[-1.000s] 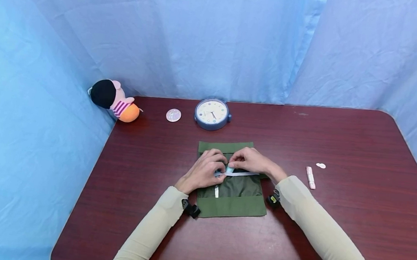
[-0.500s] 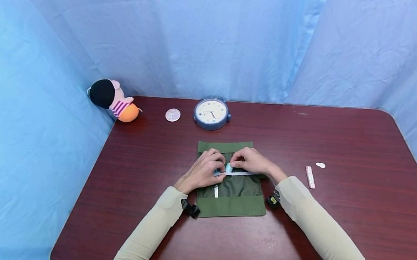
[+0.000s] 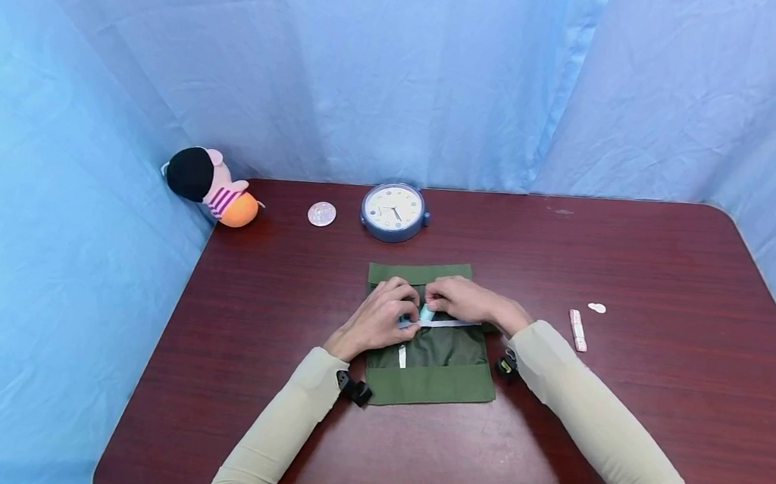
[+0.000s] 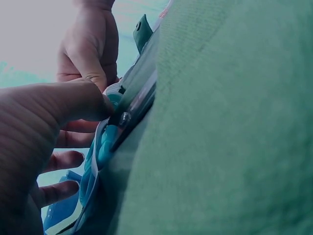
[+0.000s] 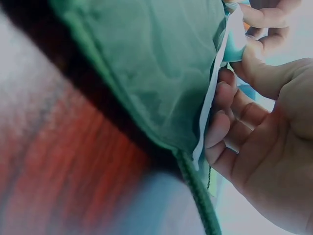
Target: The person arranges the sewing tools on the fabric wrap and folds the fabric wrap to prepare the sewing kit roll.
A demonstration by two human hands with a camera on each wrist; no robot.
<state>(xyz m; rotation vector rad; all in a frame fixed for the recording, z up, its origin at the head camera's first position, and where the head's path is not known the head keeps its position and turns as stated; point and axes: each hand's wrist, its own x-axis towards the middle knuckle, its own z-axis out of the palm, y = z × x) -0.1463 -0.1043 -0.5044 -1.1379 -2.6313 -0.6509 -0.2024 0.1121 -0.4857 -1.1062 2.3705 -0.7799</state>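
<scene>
A dark green fabric pouch (image 3: pixel 431 386) lies unfolded on the table, with a white elastic band (image 3: pixel 451 324) across its middle. My left hand (image 3: pixel 382 316) pinches the band's left part, its thumb in front and fingers behind. Under the band there, scissors with teal handles (image 4: pixel 105 147) are tucked in; their metal tip (image 3: pixel 402 356) shows below the left hand. My right hand (image 3: pixel 465 299) pinches a small light-teal cylinder, seemingly a thread spool (image 5: pixel 235 43), between thumb and finger. The spool stands at the band, its lower end behind it. In the right wrist view, other right fingers sit behind the band.
A blue alarm clock (image 3: pixel 393 212) stands behind the pouch, with a shiny round disc (image 3: pixel 322 214) to its left. A plush toy (image 3: pixel 213 186) lies at the far left corner. On the right are a rolled measuring tape (image 3: pixel 578 331) and a small white piece (image 3: pixel 597 308).
My right hand has shifted slightly left and its fingers have tipped over the spool's top. The spool rose a little, then stayed near the band. My left hand has hardly moved.
</scene>
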